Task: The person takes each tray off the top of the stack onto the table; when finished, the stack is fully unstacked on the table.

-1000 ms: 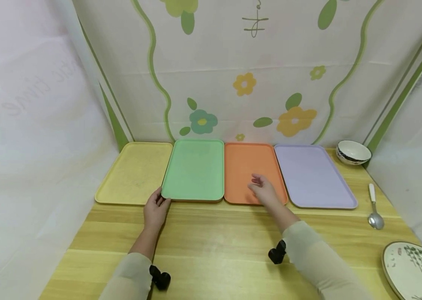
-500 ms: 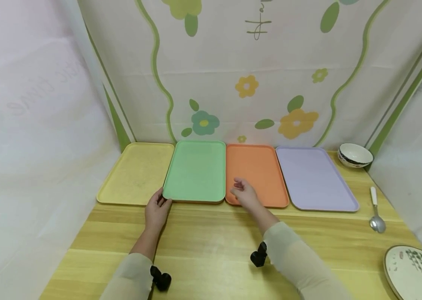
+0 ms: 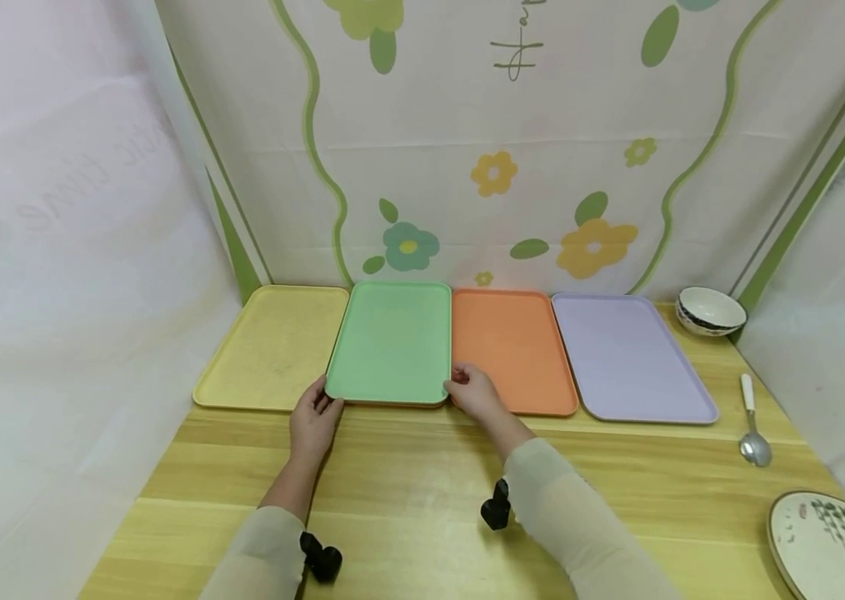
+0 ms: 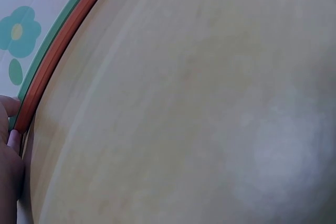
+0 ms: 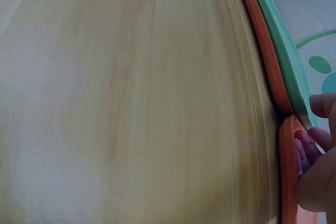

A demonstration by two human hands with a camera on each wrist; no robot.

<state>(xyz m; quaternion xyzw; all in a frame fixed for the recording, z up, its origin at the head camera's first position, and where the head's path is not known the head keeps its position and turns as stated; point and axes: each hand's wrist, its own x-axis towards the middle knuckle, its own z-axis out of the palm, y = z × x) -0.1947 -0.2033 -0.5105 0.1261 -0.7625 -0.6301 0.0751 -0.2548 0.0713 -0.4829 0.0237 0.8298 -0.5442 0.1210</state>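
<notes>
A green tray (image 3: 394,342) lies at the back of the table, stacked on a reddish-orange tray whose edge (image 4: 65,38) shows beneath it in the left wrist view. My left hand (image 3: 312,429) grips the stack's front left corner, thumb at the front and fingers along the side. At the front right corner my right hand (image 3: 477,393) pinches the green rim, its thumb over the edge and its other fingers curled above the neighbouring orange tray (image 3: 512,346). Some fingertips of both hands are hidden by the trays or the hands themselves.
A yellow tray (image 3: 272,346) lies to the left and a lilac tray (image 3: 628,354) to the right. Farther right are a patterned bowl (image 3: 711,312), a spoon (image 3: 752,425) and an oval plate (image 3: 835,542). A floral cloth (image 3: 422,125) hangs behind the trays.
My right hand has moved left across the orange tray to the green tray's front right corner. The left hand has kept its place at the other corner.
</notes>
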